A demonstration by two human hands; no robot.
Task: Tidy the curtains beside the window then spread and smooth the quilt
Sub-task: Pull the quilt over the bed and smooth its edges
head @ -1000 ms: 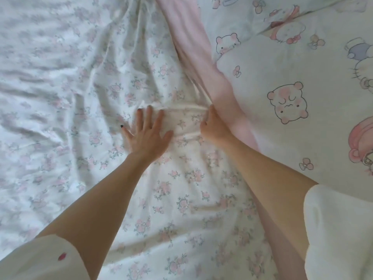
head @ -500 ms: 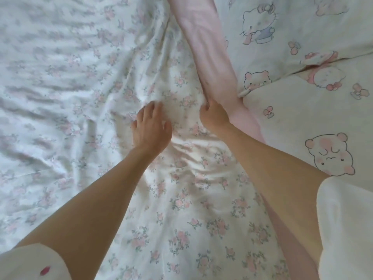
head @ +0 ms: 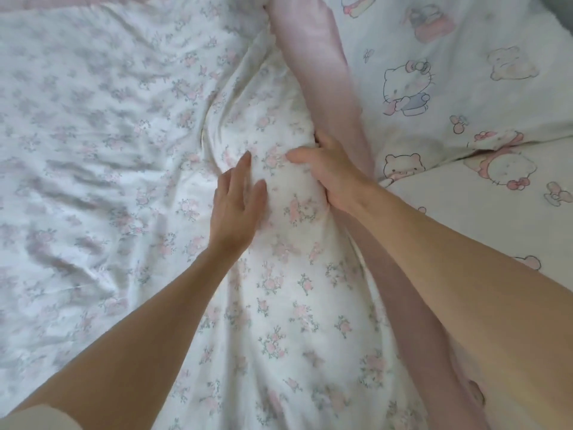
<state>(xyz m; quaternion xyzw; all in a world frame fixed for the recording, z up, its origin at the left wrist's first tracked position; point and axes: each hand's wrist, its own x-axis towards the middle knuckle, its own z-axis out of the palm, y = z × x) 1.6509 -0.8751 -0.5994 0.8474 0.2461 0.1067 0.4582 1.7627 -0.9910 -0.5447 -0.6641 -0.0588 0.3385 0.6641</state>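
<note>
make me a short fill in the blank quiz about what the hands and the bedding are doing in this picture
1. The right hand grips a bunched fold of the ____-printed quilt.
2. The left hand lies ____ against that fold, fingers extended.
3. The quilt's edge band is plain ____.
4. The sheet beside it shows cartoon ____.

Missing words: flower; flat; pink; characters

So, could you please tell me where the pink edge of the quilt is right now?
In the head view, the pink edge runs diagonally right of centre, between the floral quilt and the cartoon-print sheet, passing beneath the right hand.
</note>
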